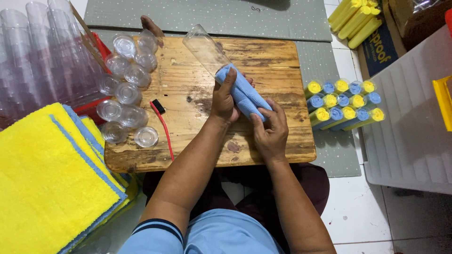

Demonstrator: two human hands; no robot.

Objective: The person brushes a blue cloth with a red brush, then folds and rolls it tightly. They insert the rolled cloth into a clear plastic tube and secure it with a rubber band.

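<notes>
Both hands, left hand [224,99] and right hand [270,130], grip the blue cloth roll [245,92].

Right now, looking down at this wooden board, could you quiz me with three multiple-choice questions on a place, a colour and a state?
1. Where does the stack of folded yellow microfibre cloths lie?
A. left of the wooden board
B. on the grey floor mat
C. in the white bin

2. What colour is the rolled cloth going into the clear plastic tube?
A. yellow
B. blue
C. red

3. How far in is that rolled cloth?
A. fully inside
B. partly inside
C. lying flat, unrolled

Answers: 1 A, the stack fills the lower left corner. 2 B, the roll between the left hand and the right hand is blue. 3 B, most of the roll lies outside the tube's mouth.
</notes>
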